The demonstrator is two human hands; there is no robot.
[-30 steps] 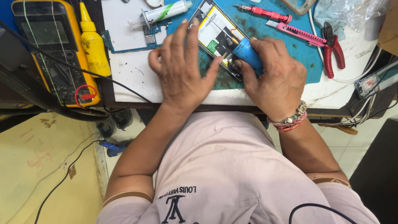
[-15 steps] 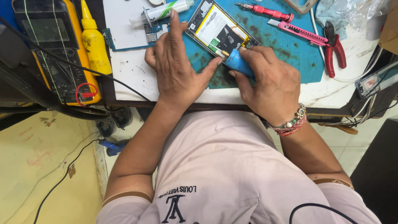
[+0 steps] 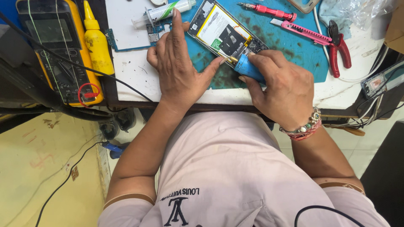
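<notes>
Worktop (image 3: 139, 80), white and scuffed, is carrying a teal mat (image 3: 294, 54) at twelve o'clock, and on that mat an opened smartphone (image 3: 225, 35) is lying back-off, its battery and board showing. The left hand (image 3: 179, 69) is lying flat beside it at nine o'clock, fingers spread, thumb bracing the phone's lower edge and gripping nothing. The right hand (image 3: 280, 86) is curling its fingers tightly round a blue-handled screwdriver (image 3: 248, 67), whose tip is meeting the phone's bottom corner. Judging by this, keeping the driver square to the screw and the phone pinned would be serving the work well. At two o'clock a pink utility knife (image 3: 305, 32) and red pliers (image 3: 338, 46) are lying; at ten o'clock a yellow multimeter (image 3: 54, 46) and a yellow squeeze bottle (image 3: 97, 42) are sitting. Below, pale floor is showing.
</notes>
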